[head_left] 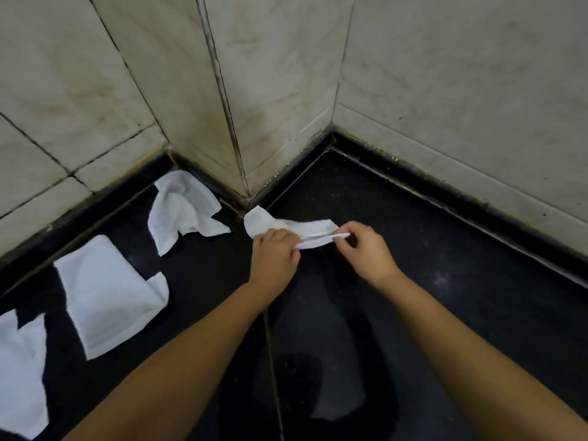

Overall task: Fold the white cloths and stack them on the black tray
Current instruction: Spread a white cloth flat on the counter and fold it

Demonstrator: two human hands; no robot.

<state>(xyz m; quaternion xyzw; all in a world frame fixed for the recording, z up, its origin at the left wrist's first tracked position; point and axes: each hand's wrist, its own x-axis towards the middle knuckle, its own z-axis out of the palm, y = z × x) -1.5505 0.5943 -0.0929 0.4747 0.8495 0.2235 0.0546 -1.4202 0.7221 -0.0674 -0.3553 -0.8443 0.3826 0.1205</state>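
four cloths: all white, all on the black worktop [413, 281], none of them folded neatly yet.
cloth in hands: the cloth in hands [305, 230] lies near the wall corner, in the middle of the view, bunched into a long thin strip.
left hand: the left hand [275, 249] is closed, pinching the near edge of that cloth.
right hand: the right hand [366, 249] is closed too, its fingertips [345, 236] pinching the other end of the same edge.
crumpled cloth: the crumpled cloth [183, 211] sits to the left, by the wall, all wrinkly with corners sticking out.
flat cloth: the flat cloth [101, 294] lies further left, mostly smooth, with one corner flipped over.
edge cloth: the edge cloth [22, 370] is at the far left, partly cut off by the view.
black tray: i cannot see a tray apart from the dark worktop, so i cannot tell where the stack goes.
done: i think almost nothing, since no tidy folded pile shows.
left to do: i think fold this cloth, then the other three, then stack them all.
cloth feel: soft, thin and floppy, a bit fuzzy like a small towel.
worktop feel: hard, dark, shiny stone with tiny speckles and a thin seam [273, 361].
walls: the walls [445, 90] are pale tiles with dark, dirty lines between them.
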